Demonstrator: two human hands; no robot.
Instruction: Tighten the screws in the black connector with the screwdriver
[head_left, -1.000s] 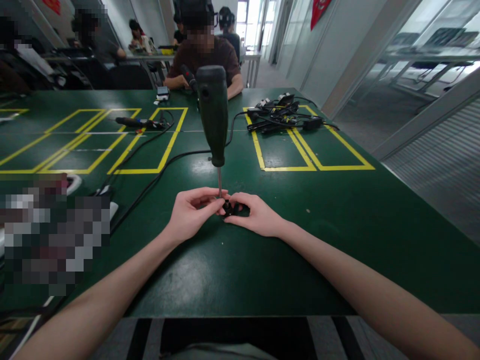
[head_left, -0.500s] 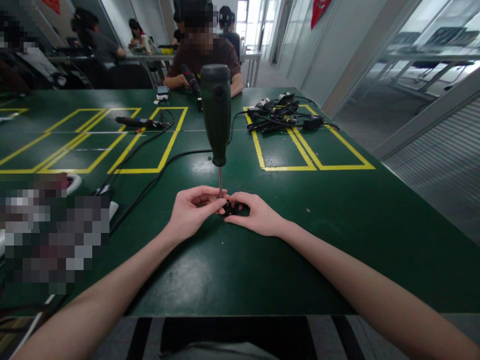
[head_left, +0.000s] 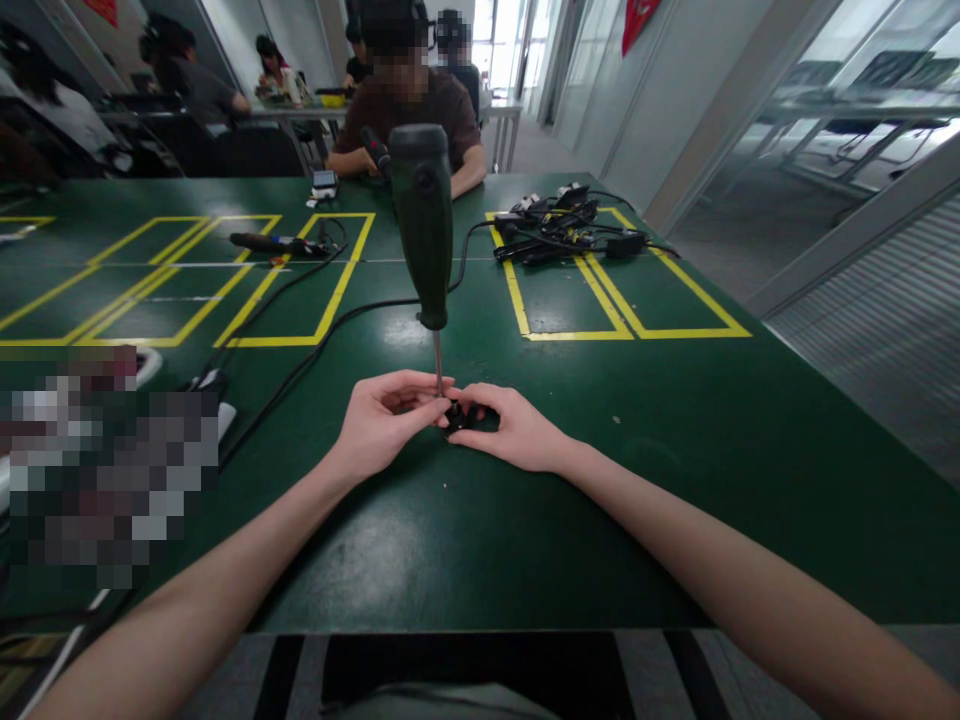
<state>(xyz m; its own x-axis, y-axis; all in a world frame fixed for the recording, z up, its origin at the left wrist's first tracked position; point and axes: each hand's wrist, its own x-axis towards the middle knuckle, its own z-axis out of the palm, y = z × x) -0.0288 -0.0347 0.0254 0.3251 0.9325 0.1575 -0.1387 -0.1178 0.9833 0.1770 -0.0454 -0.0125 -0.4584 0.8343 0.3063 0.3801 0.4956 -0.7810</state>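
Note:
A large screwdriver (head_left: 422,220) with a thick dark green handle stands nearly upright, its handle leaning slightly left. Thumb and fingers of my left hand (head_left: 379,420) close around the low end of its thin metal shaft. My right hand (head_left: 517,425) pinches a small black part (head_left: 455,416) against the table, right beside the shaft's tip. Fingertips of both hands nearly meet there and cover much of the part. Whether the tip sits in the part, I cannot tell.
Yellow tape frames mark the green table (head_left: 600,540). A tangle of black cables (head_left: 566,230) lies at the back right, a corded pen-like tool (head_left: 274,244) at the back left. A black cable (head_left: 330,330) crosses behind my hands. Opposite sits a person (head_left: 405,110).
The screwdriver's handle has tipped slightly to the left, while its lower end stays between my fingers. Both hands have kept their places.

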